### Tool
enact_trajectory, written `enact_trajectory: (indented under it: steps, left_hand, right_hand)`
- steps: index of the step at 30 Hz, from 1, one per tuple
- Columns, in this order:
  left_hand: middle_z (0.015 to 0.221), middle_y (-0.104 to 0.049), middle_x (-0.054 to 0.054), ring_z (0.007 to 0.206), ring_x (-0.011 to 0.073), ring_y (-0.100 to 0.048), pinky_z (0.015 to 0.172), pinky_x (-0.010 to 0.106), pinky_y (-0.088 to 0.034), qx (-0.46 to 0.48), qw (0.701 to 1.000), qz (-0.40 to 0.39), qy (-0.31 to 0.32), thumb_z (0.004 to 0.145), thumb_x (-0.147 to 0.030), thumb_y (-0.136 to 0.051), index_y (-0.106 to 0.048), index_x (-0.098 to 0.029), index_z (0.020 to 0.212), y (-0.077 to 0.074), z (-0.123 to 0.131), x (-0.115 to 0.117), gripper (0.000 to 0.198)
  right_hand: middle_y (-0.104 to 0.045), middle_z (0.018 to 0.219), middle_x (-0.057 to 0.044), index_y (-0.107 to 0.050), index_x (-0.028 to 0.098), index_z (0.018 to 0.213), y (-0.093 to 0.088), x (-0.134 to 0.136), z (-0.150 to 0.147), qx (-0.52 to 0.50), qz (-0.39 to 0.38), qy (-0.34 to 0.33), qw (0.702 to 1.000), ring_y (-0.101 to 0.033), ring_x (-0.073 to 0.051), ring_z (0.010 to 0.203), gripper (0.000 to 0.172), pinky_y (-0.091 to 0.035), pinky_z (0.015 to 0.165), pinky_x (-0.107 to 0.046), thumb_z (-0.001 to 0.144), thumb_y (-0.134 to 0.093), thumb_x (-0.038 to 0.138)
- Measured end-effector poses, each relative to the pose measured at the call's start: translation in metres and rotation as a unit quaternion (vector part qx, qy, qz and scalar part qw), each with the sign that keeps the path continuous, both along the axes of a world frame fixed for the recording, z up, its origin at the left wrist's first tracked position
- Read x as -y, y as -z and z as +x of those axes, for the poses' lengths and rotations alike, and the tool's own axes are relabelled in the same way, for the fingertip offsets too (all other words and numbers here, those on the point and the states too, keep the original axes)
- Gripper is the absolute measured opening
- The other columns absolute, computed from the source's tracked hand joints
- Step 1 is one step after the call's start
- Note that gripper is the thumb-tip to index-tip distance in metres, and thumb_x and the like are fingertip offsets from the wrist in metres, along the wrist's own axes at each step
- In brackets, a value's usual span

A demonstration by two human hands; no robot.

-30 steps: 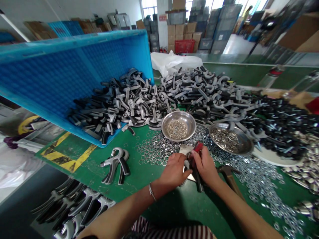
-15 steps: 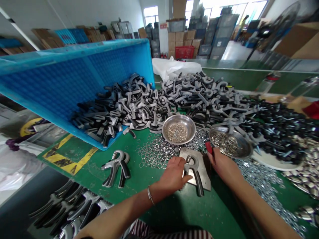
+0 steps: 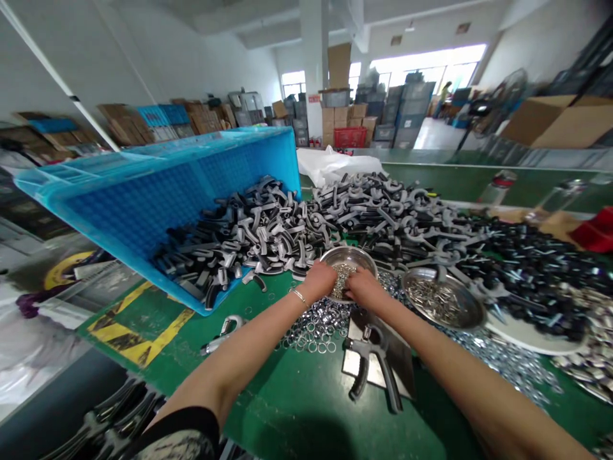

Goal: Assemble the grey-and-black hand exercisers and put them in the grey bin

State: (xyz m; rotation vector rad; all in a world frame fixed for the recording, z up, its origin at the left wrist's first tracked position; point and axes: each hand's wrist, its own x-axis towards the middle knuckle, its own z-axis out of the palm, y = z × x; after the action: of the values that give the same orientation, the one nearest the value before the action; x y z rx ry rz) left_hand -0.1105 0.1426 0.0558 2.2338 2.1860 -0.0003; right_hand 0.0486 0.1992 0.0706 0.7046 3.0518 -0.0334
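Both hands reach into a round metal bowl (image 3: 366,260) of small brass-coloured and silvery parts. My left hand (image 3: 320,280) is at its left side, fingers curled down among the parts. From the right, my right hand (image 3: 366,287) dips in with its fingertips drawn together. Whatever either hand pinches is too small to make out. Below them a grey and black hand gripper (image 3: 373,361) with a coil spring lies on a flat metal plate (image 3: 354,326). Another spring hand gripper (image 3: 225,335) lies to the left, partly covered by my left forearm.
A tipped blue crate (image 3: 191,160) spills grey handles (image 3: 282,236) across the table. Right of the bowl stands a metal dish (image 3: 472,310) of small metal pins. Loose rings (image 3: 311,335), nuts (image 3: 507,361) and black knobs (image 3: 536,262) with bolts lie around.
My left hand has left the hand gripper on the plate and moved up into the bowl. My right hand has let go of the red-handled tool and moved left into the same bowl.
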Motion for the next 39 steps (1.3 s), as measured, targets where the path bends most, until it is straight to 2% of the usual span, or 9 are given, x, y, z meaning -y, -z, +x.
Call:
enact_trajectory:
  steps: [4,10,13,15,19,22,25,29,39]
  left_hand:
    - [0.092,-0.074,0.016,0.094,0.0284,-0.068,0.096,0.044,-0.041,0.029,0.999,0.022,-0.017,0.089,-0.014,-0.055,-0.072,-0.012,0.089,0.013,0.001,0.007,0.018]
    - [0.097,-0.073,0.010,0.097,0.0260,-0.065,0.093,0.040,-0.042,0.102,0.990,0.073,-0.058,0.091,-0.022,-0.057,-0.069,-0.017,0.094,0.010,0.000,0.010,0.014]
    - [0.100,-0.071,0.008,0.099,0.0228,-0.064,0.090,0.035,-0.043,0.132,0.984,0.096,-0.069,0.094,-0.024,-0.055,-0.067,-0.017,0.098,0.002,0.010,0.027,0.014]
    - [0.101,-0.071,0.006,0.099,0.0199,-0.062,0.089,0.032,-0.042,0.159,0.981,0.102,-0.047,0.096,-0.027,-0.055,-0.066,-0.018,0.099,-0.001,0.026,0.050,0.015]
    - [0.099,-0.069,0.003,0.098,0.0198,-0.059,0.092,0.035,-0.039,0.206,0.973,0.078,0.070,0.098,-0.031,-0.054,-0.066,-0.021,0.097,0.005,0.070,0.098,0.016]
    - [0.097,-0.067,0.005,0.097,0.0222,-0.057,0.091,0.038,-0.037,0.158,0.979,0.062,0.110,0.099,-0.030,-0.051,-0.067,-0.020,0.095,0.013,0.094,0.111,0.019]
    - [0.093,-0.066,0.006,0.096,0.0237,-0.055,0.091,0.040,-0.036,0.102,0.983,0.064,0.136,0.099,-0.029,-0.048,-0.067,-0.018,0.094,0.016,0.103,0.108,0.022]
    - [0.087,-0.064,0.007,0.091,0.0239,-0.055,0.087,0.040,-0.037,0.039,0.982,0.072,0.170,0.098,-0.023,-0.048,-0.065,-0.015,0.089,0.013,0.107,0.102,0.020]
    - [0.089,-0.064,0.011,0.088,0.0262,-0.057,0.085,0.045,-0.039,-0.065,0.967,0.074,0.236,0.097,-0.018,-0.047,-0.065,-0.011,0.091,0.011,0.121,0.102,0.020]
  right_hand:
    - [-0.063,0.123,-0.008,-0.062,0.018,0.119,0.019,-0.009,-0.011,0.017,-0.021,0.025,0.999,-0.064,-0.021,0.104,0.029,-0.054,0.089,-0.043,0.096,-0.061,0.036]
    - [-0.062,0.126,-0.009,-0.061,0.018,0.123,0.029,-0.009,-0.007,-0.018,-0.064,0.097,0.993,-0.064,-0.023,0.106,0.032,-0.055,0.090,-0.044,0.096,-0.062,0.035]
    - [-0.062,0.126,-0.009,-0.060,0.018,0.124,0.030,-0.010,-0.012,-0.047,-0.102,0.128,0.985,-0.064,-0.022,0.104,0.033,-0.055,0.088,-0.043,0.096,-0.062,0.035]
    - [-0.062,0.124,-0.009,-0.060,0.017,0.123,0.028,-0.011,-0.014,-0.081,-0.132,0.137,0.978,-0.064,-0.022,0.103,0.033,-0.055,0.088,-0.044,0.095,-0.062,0.036]
    - [-0.070,0.108,-0.007,-0.066,0.015,0.107,0.020,-0.005,0.002,-0.186,-0.198,0.132,0.953,-0.065,-0.019,0.099,0.019,-0.051,0.090,-0.036,0.097,-0.056,0.029]
    - [-0.073,0.092,-0.004,-0.066,0.016,0.099,0.020,0.015,0.041,-0.249,-0.252,0.139,0.925,-0.068,-0.017,0.082,0.024,-0.051,0.076,-0.028,0.096,-0.052,0.035]
    - [-0.071,0.075,-0.002,-0.065,0.016,0.089,0.031,0.044,0.093,-0.277,-0.292,0.165,0.901,-0.066,-0.017,0.065,0.030,-0.050,0.062,-0.027,0.094,-0.051,0.042]
    - [-0.069,0.070,-0.002,-0.065,0.018,0.082,0.051,0.076,0.141,-0.298,-0.305,0.184,0.886,-0.064,-0.017,0.062,0.028,-0.050,0.059,-0.027,0.093,-0.052,0.040]
    - [-0.070,0.090,-0.006,-0.065,0.021,0.088,0.062,0.085,0.142,-0.313,-0.238,0.063,0.917,-0.064,-0.022,0.088,0.015,-0.051,0.085,-0.036,0.096,-0.054,0.027]
